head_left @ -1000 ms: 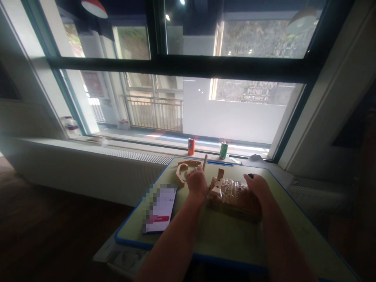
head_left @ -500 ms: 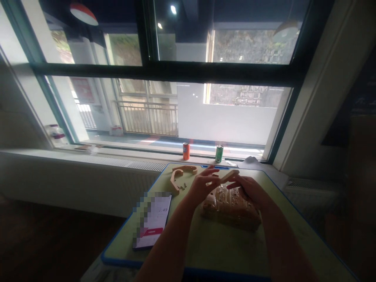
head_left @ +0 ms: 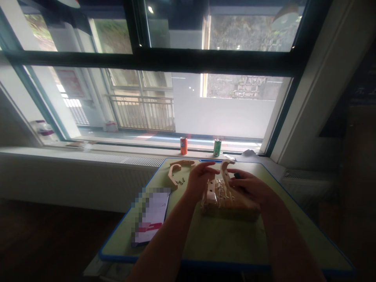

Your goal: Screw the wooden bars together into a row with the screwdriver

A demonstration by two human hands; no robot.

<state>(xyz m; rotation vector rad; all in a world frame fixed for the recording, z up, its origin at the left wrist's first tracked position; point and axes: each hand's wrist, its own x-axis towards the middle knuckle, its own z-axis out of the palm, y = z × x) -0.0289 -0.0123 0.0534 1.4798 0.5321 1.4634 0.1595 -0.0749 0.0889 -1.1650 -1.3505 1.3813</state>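
My right hand (head_left: 249, 187) pinches a curved wooden piece (head_left: 225, 170) and holds it upright above a plastic-wrapped stack of wooden parts (head_left: 232, 200). My left hand (head_left: 200, 178) hovers just left of that piece, fingers spread towards it and apparently holding nothing. A pale wooden strip with holes (head_left: 209, 190) leans on the left end of the stack. On the green table (head_left: 223, 239), farther left, lie a C-shaped wooden piece (head_left: 173, 174) and a few small screws (head_left: 181, 181).
A phone with a lit screen (head_left: 151, 216) lies at the table's left front. An orange can (head_left: 183, 145) and a green can (head_left: 217, 147) stand on the window sill behind the table. A radiator runs under the window. The table has a blue edge.
My right hand has turned the wooden piece from lying flat to upright above the stack. My left hand has shifted slightly towards it. The view has tilted a little.
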